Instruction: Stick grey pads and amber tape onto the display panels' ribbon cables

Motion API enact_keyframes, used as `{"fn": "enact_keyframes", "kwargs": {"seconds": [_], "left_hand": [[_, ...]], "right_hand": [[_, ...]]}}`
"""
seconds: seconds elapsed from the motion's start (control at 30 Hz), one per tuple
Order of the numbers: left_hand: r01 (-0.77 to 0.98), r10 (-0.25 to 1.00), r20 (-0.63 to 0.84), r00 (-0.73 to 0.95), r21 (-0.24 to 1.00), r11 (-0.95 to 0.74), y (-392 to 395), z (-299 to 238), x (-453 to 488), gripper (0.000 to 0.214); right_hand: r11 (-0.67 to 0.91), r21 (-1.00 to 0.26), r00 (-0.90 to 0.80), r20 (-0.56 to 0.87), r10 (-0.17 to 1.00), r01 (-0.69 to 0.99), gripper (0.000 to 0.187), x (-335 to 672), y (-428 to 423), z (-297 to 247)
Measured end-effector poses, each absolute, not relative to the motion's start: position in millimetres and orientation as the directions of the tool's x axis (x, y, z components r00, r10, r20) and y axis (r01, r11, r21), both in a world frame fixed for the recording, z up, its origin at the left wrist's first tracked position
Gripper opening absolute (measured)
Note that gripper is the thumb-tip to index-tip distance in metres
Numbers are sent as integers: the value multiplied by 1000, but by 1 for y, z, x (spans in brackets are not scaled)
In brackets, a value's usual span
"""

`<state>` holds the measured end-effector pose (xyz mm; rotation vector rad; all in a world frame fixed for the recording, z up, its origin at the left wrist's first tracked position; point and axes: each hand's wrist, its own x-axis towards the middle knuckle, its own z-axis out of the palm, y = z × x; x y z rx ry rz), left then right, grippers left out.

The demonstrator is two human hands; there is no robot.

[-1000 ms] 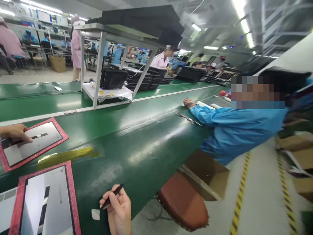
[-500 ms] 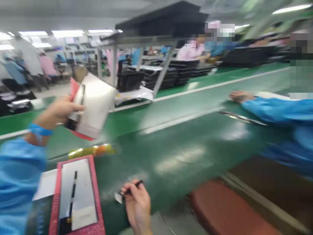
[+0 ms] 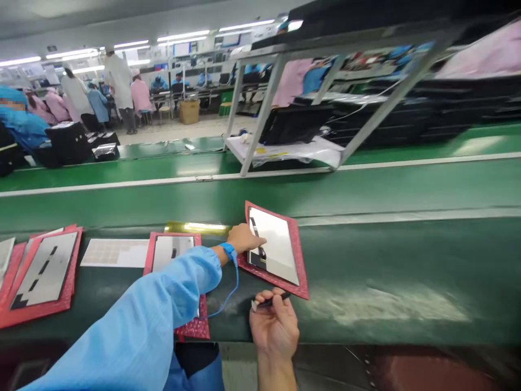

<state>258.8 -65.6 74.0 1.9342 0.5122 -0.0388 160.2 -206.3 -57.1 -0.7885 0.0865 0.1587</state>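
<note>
Hands apart: left hand (image 3: 244,239) presses a white panel (image 3: 277,250) in a red foam tray (image 3: 299,266), steadying it on the green conveyor belt (image 3: 407,271); right hand (image 3: 273,326) pinches a black pen (image 3: 277,299) beside the tray's near corner, clear of the panel.

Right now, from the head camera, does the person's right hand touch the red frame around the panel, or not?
Apart. The head view shows a thin strip of green belt between the right hand and the lower edge of the red frame.
</note>
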Motion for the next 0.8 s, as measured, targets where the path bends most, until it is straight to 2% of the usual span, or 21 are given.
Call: {"fn": "enact_keyframes", "kwargs": {"seconds": [0.17,0.3,0.37,0.47,0.53,0.6,0.67,0.73,0.8], "left_hand": [[402,372,-221,901,745,-532,-32,93,225,29],[417,447,-157,881,704,-574,14,106,124,19],[286,432,25,902,716,-637,29,108,54,20],[262,564,128,816,787,-559,31,95,-38,17],[226,557,96,825,847,-481,22,73,-75,13],[128,506,113,855,900,-416,9,48,-92,12],[21,511,189,839,926,-377,0,28,-93,13],[-7,561,266,784,907,-421,-2,15,-86,15],[38,578,327,747,848,-529,3,6,-78,15]], "right_hand": [[568,-798,979,-176,98,-201,64,159,-213,-49],[396,-883,966,-200,165,-250,62,144,-200,-27],[324,-911,954,-185,236,-256,60,130,-182,-12],[177,-958,912,-145,385,-227,53,104,-147,8],[71,-976,897,-160,412,-206,50,89,-125,12],[-3,-982,893,-173,415,-189,47,78,-112,9],[-45,-985,900,-169,401,-165,45,72,-107,4],[-88,-987,914,-161,373,-138,44,70,-107,0],[-129,-984,924,-160,346,-122,41,70,-109,-1]]}}
